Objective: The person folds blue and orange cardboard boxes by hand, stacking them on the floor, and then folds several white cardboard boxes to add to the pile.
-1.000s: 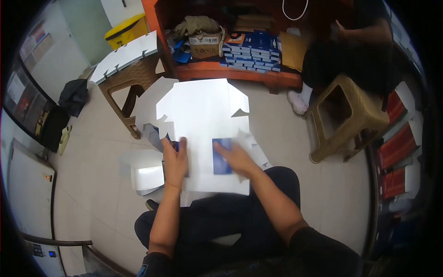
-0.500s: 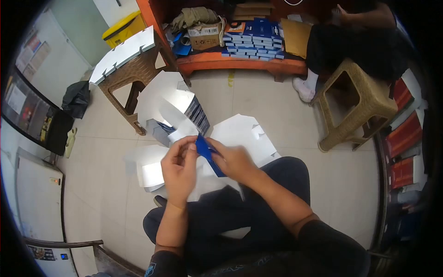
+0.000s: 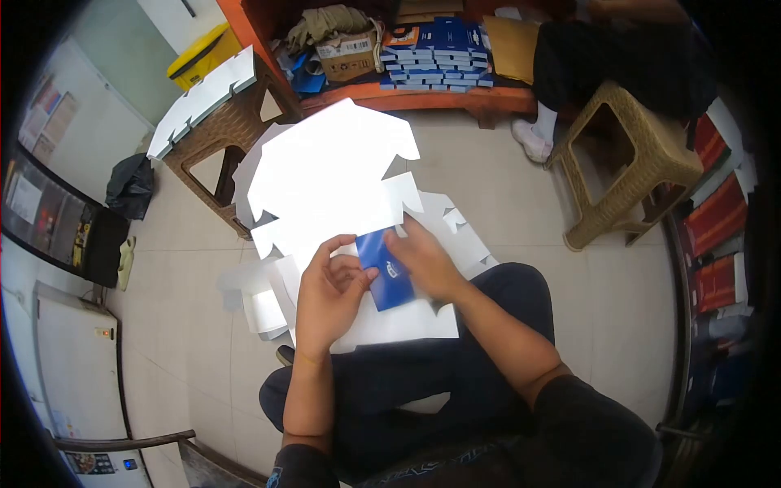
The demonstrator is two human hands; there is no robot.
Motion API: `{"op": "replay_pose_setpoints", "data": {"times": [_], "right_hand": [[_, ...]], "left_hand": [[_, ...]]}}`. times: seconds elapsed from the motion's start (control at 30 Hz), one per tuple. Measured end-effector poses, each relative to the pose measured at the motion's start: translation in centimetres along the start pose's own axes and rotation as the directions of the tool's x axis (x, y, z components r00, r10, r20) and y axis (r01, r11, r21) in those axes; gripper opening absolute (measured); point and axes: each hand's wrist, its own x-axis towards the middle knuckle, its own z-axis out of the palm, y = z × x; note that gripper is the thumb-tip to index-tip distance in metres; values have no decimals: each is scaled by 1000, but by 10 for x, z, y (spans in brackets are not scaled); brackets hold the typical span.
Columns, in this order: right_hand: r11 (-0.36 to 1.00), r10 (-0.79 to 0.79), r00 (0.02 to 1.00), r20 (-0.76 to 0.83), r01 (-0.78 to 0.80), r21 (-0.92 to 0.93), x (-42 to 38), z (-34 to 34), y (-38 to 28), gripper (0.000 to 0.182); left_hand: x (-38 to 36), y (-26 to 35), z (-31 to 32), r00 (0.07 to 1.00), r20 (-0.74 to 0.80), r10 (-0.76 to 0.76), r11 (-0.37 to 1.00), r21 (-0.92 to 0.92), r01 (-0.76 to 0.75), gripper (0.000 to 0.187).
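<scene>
A large white die-cut cardboard sheet [image 3: 333,175] with notched edges spreads in front of me, its near end over my lap. Over it is a blue cardboard panel [image 3: 394,286] with a small white logo. My left hand [image 3: 327,297] pinches the panel's left edge, thumb on the blue face and fingers curled. At the upper right edge my right hand [image 3: 429,264] grips it, thumb on top and the other fingers hidden. Part of another white sheet [image 3: 468,240] shows to the right, and a folded white box piece [image 3: 264,309] lies to the left.
A brown stool [image 3: 220,134] at the back left bears stacked white cardboard [image 3: 199,102]. Blue boxes [image 3: 435,53] are piled on an orange shelf [image 3: 366,102]. A person [image 3: 586,73] sits at the back right near another stool [image 3: 626,163]. A black bag [image 3: 130,187] lies left.
The blue panel has turned from nearly edge-on to face up, showing its logo. The large white sheet now spreads flat, covering the dark-sided box seen before. The hands remain on the panel.
</scene>
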Motion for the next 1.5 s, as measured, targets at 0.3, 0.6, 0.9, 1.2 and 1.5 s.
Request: {"op": "replay_pose_setpoints", "data": {"times": [0.3,0.6,0.9,1.2,1.5], "right_hand": [[931,-93,885,456,-85,356,10,-53,6,90],[951,139,990,-12,-137,-276,12,-28,-3,35],[986,162,960,-226,-148,78,20,-31,20,33],[939,-71,937,343,-53,340,16,-40,1,100],[768,-452,768,454,594,-240,-16,-12,-41,79]], "left_hand": [[4,-3,-29,970,226,93,981,145,-127,42],[-4,-6,-14,926,298,231,861,382,-337,38],[-4,-7,17,946,318,69,889,410,-203,23],[12,-12,-3,1000,-28,8,980,-200,-14,17],[8,-8,-14,947,-307,90,773,-578,-261,25]]}}
